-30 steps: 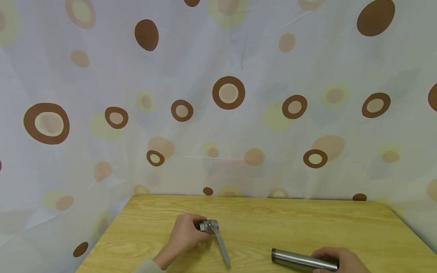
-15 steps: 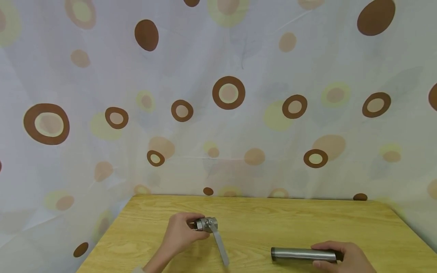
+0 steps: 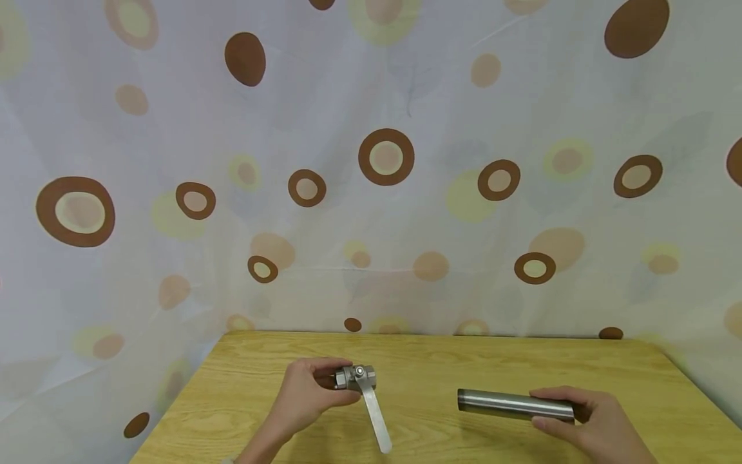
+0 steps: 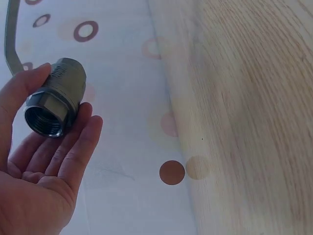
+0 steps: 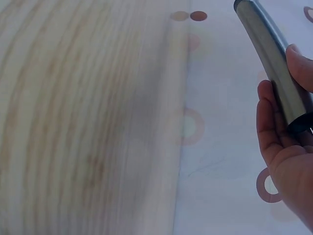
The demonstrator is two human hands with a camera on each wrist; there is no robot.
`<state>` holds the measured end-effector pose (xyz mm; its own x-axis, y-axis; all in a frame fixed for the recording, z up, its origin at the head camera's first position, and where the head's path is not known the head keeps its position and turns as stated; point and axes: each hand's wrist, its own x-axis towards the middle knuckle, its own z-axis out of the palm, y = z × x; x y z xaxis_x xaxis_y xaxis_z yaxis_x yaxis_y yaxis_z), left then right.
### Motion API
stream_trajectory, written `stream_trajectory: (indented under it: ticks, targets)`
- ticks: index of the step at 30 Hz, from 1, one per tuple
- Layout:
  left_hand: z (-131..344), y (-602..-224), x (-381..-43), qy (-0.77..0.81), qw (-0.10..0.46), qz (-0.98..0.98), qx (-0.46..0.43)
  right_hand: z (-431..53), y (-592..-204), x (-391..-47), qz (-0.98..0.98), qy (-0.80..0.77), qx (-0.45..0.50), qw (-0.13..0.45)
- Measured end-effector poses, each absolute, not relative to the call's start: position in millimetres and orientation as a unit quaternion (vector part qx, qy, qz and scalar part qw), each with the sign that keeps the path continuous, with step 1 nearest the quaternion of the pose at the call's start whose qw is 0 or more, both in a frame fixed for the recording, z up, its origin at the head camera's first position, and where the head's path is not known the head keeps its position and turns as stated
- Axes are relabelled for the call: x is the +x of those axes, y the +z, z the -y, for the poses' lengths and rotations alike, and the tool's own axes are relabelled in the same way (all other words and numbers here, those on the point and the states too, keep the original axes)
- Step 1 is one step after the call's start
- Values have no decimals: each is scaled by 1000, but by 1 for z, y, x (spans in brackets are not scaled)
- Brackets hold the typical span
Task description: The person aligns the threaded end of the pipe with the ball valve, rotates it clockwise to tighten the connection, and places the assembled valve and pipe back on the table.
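Note:
A metal ball valve [image 3: 350,378] with a long flat lever handle [image 3: 375,415] is pinched between the thumb and fingers of my left hand [image 3: 304,394], above the table. Its threaded open end [image 4: 45,120] faces the palm in the left wrist view. My right hand [image 3: 597,422] grips a steel pipe [image 3: 501,404] near its right end. The pipe lies nearly level, tilted slightly, its dark threaded end [image 3: 462,399] pointing left toward the valve. A gap separates valve and pipe. In the right wrist view the pipe's near end [image 5: 299,122] sits over the palm.
The wood-grain table [image 3: 429,361] spreads beneath both hands. A white curtain [image 3: 440,212] with brown and yellow spots and rings hangs behind the table's back edge and along its sides.
The pipe and right hand have risen from the table, casting a shadow below. The valve has also been raised a little, its lever turning more into view. Both holds remain.

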<state>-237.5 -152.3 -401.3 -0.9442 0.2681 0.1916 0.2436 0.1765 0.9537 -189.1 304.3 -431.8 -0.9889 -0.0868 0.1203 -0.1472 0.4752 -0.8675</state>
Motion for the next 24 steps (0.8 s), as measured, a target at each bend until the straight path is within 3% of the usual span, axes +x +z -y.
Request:
stream_trajectory:
  ticks: [17,24]
  targets:
    - [151,-397,-235,640,51,-744,185,-277,-416,-192,829,542,107,85]
    - [148,-394,-233,653,59,-731,192,-266,-409,-194,814,563,121,82]
